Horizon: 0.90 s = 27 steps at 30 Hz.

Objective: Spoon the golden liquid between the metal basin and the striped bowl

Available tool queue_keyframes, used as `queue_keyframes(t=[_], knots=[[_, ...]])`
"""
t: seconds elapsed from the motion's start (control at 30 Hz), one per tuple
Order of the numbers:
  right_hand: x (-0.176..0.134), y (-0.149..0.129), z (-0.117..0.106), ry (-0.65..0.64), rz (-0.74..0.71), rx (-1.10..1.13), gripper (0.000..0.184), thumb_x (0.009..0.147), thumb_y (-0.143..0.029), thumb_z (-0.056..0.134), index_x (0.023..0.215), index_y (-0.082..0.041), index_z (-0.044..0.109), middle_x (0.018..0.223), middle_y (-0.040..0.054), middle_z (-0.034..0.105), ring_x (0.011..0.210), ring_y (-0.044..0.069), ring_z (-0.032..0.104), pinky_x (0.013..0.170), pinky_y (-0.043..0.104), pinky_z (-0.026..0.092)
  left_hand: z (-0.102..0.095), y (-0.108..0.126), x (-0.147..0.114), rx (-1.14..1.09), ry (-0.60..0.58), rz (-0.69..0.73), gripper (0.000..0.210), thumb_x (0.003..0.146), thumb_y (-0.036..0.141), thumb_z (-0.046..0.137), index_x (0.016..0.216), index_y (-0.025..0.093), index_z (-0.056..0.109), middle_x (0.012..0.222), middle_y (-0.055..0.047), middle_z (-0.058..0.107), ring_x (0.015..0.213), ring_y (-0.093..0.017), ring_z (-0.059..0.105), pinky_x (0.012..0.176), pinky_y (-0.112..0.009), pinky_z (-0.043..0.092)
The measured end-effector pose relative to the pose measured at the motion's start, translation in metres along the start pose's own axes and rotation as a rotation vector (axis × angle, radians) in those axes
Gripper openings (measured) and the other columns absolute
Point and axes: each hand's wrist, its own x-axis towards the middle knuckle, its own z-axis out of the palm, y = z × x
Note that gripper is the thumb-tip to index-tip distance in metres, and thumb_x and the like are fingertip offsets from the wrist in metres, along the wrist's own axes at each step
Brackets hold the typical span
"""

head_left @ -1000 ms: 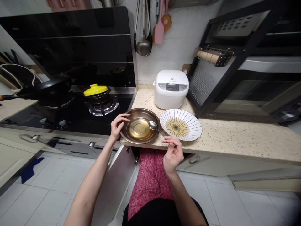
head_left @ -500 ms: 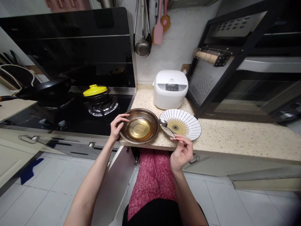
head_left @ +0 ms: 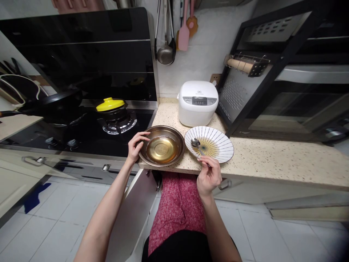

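Observation:
My right hand (head_left: pixel 209 175) pinches the handle of a metal spoon (head_left: pixel 195 142). The bowl of the spoon is over the left part of a white plate (head_left: pixel 225 148) with dark radiating lines, where a thin yellowish liquid lies in the middle. To the left, a round metal basin (head_left: pixel 178 140) holds a shallow, clear amber liquid. My left hand (head_left: pixel 136 146) grips the basin's left rim, fingers curved over the edge. Both dishes stand side by side at the counter's front edge.
A white rice cooker (head_left: pixel 198 103) stands behind the plate. On the stove at left are a pot with a yellow lid (head_left: pixel 110 104) and a black wok (head_left: pixel 61 105). An oven (head_left: pixel 300 105) is at right. Below the basin, a cabinet door (head_left: pixel 136 214) stands open.
The spoon has moved right and inward, from the plate's left rim to over the plate. My right hand shifted slightly; my left hand and the basin stayed put.

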Motion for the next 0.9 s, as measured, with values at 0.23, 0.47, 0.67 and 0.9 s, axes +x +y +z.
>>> queue_keyframes(t=[0.23,0.47,0.67,0.9], knots=[[0.000,0.010,-0.001,-0.073,-0.200,-0.080,0.018,0.100,-0.011,0.061,0.108,-0.024,0.071,0.091,0.0040,0.077,0.086,0.019,0.075,0.076,0.035,0.061,0.000,-0.002,-0.001,-0.017,-0.002,0.009,0.036,0.096,0.049,0.058,0.093,0.019,0.079,0.124,-0.013,0.076,0.115,-0.033,0.068,0.105,-0.052,0.050],[-0.002,0.015,-0.004,-0.133,-0.275,-0.102,0.034,0.098,-0.004,0.054,0.118,-0.025,0.071,0.094,0.0055,0.080,0.089,0.021,0.077,0.077,0.039,0.063,0.001,-0.002,0.000,-0.013,0.006,-0.002,0.038,0.096,0.052,0.058,0.092,0.020,0.079,0.122,-0.013,0.076,0.114,-0.034,0.069,0.104,-0.052,0.051],[-0.002,0.020,-0.007,-0.167,-0.293,-0.113,0.037,0.098,-0.004,0.052,0.122,-0.026,0.070,0.098,0.0060,0.080,0.092,0.022,0.077,0.081,0.042,0.063,0.000,-0.001,0.000,0.006,0.000,-0.003,0.039,0.096,0.053,0.057,0.091,0.020,0.079,0.123,-0.013,0.076,0.114,-0.034,0.069,0.104,-0.053,0.051],[0.001,0.010,-0.006,-0.049,-0.205,-0.055,0.024,0.099,-0.009,0.060,0.113,-0.025,0.070,0.093,0.0043,0.077,0.086,0.020,0.075,0.076,0.037,0.061,0.000,-0.001,0.000,-0.005,0.003,0.008,0.036,0.096,0.049,0.057,0.092,0.020,0.079,0.123,-0.013,0.076,0.114,-0.034,0.069,0.104,-0.052,0.051]])
